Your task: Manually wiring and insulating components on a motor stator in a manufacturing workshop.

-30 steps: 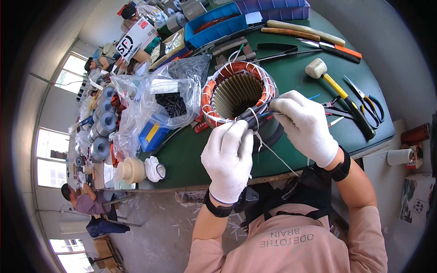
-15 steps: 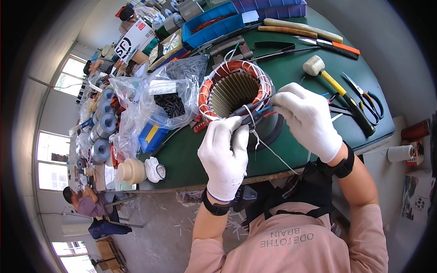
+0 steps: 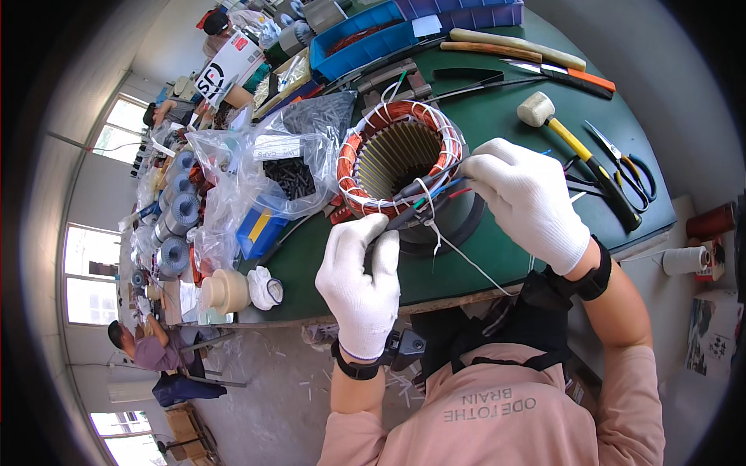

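A motor stator (image 3: 396,159) with copper windings laced in white cord stands on the green bench. Several sleeved leads (image 3: 435,190), black, blue, red and green, come off its near side. My left hand (image 3: 359,283), in a white knit glove, pinches the end of a dark sleeve (image 3: 400,220) at the stator's near left rim. My right hand (image 3: 528,206), gloved alike, has its fingertips closed on leads at the right; the exact strands are partly hidden by the fingers. A white lacing cord (image 3: 470,268) hangs from the bundle toward the bench edge.
On the right lie a mallet (image 3: 571,140), scissors (image 3: 625,171) and knives (image 3: 567,76). Left of the stator are a plastic bag of black caps (image 3: 289,179) and a small blue box (image 3: 260,233). Blue bins (image 3: 365,39) stand behind. Other people sit farther left.
My left hand has drawn left and toward me, bringing the dark sleeve's end to the stator's left rim. My right hand has shifted slightly, still closed on the leads.
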Motion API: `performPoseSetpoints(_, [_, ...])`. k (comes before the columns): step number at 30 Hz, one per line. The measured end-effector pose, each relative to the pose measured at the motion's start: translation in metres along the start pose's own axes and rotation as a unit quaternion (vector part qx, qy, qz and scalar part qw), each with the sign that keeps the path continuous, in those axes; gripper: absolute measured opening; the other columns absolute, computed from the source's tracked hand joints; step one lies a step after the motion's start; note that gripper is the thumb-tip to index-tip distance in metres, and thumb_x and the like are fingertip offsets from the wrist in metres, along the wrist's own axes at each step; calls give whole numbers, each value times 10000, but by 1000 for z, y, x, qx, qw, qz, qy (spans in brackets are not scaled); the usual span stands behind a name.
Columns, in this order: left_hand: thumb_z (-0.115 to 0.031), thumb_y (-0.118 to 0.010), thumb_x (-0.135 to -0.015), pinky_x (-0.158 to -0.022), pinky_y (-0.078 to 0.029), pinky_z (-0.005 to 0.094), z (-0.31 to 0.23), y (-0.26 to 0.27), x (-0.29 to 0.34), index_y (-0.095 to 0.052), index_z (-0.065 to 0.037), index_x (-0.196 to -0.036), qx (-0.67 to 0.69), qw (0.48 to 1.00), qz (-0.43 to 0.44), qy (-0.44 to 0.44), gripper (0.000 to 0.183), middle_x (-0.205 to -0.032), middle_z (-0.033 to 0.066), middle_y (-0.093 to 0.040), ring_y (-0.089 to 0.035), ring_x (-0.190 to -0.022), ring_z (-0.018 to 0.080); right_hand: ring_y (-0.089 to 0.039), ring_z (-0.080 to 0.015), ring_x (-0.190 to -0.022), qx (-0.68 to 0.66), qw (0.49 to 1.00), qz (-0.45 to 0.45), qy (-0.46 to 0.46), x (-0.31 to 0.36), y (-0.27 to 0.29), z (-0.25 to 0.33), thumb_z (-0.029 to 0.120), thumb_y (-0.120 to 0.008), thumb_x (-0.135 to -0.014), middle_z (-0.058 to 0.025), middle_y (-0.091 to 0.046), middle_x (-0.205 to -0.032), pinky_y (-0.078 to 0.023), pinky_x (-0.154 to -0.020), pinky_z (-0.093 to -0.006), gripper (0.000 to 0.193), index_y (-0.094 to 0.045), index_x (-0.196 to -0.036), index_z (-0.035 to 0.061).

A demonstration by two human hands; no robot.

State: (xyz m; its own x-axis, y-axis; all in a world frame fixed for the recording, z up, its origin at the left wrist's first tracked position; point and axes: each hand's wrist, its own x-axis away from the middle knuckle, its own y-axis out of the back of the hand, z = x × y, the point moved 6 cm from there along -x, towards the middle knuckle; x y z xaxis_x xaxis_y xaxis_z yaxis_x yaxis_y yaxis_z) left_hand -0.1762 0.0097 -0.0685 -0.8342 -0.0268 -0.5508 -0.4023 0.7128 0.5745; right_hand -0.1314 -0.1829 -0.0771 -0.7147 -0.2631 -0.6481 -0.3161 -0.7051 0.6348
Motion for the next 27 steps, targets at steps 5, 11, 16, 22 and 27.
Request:
performPoseSetpoints(5, [20,-612,-864,-692,-473,235,33,10,28,-636,33,-976,14,995,-22,101,114,-869,43,-614,-568,-739,89,-627,-281,-735,-11,1000,-21,18,2,-1,0,72,-663,-811,-87,-597,-824,-499,-623,-359,73,-619,-869,63])
performPoseSetpoints(11, [-90,-663,-825,-721,-503,391,108,-6,72,-673,-46,-940,-160,977,37,137,123,-920,128,-630,-620,-801,340,-611,-264,-697,53,995,-49,62,-1,8,7,63,-670,-732,-80,-578,-806,-487,-582,-346,185,-628,-912,59])
performPoseSetpoints(16, [-68,-671,-816,-710,-510,380,98,-10,64,-676,-56,-966,-258,963,49,58,151,-965,123,-620,-625,-813,317,-559,-202,-633,151,980,-74,107,-8,17,39,95,-660,-681,-51,-517,-805,-441,-511,-332,220,-634,-893,45])
performPoseSetpoints(22, [-6,-672,-808,-674,-490,254,-8,13,-5,-650,3,-1041,133,989,-57,-38,234,-939,69,-615,-572,-738,133,-526,-173,-654,162,962,-93,198,-15,19,62,134,-671,-647,-36,-471,-784,-444,-519,-307,189,-647,-816,55])
performPoseSetpoints(27, [-165,-710,-835,-816,-458,253,-71,-1,-76,-543,20,-1298,102,974,162,-121,525,-1098,88,-653,-571,-909,110,-575,-219,-713,19,992,65,108,-25,1,74,136,-652,-659,-55,-588,-870,-484,-561,-316,112,-631,-752,77])
